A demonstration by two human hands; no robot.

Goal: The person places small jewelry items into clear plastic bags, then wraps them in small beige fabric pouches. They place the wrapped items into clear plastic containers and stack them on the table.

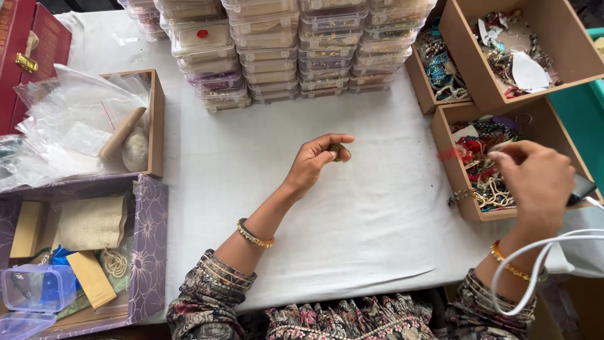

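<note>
The left hand [314, 160] pinches a small dark bead-like trinket [335, 150] between thumb and fingertips, fingers closed together on it and lifted just clear of the white tablecloth [352, 220]. The piece is too small to show any long axis.

The right hand [535, 179] reaches over the nearest wooden box [448, 182], fingers drawn together and tipped down into the tangle of beaded jewellery [487, 176] inside. Whether they already grip a strand I cannot tell; the fingertips are at the pile, touching or nearly so. That pile lies directly under and just left of the right fingertips, well apart from the left hand's trinket, so the right hand is plainly the nearer one to the box.

Outward from the left fingers, stacks of clear plastic cases [283, 50] stand beyond them. Beyond the right fingers sit two more wooden boxes [553, 38] of mixed jewellery. Far to the left of the left hand are a box of clear plastic bags [82, 113] and a purple floral box [150, 239]. A white cable [541, 271] loops across the right wrist.
</note>
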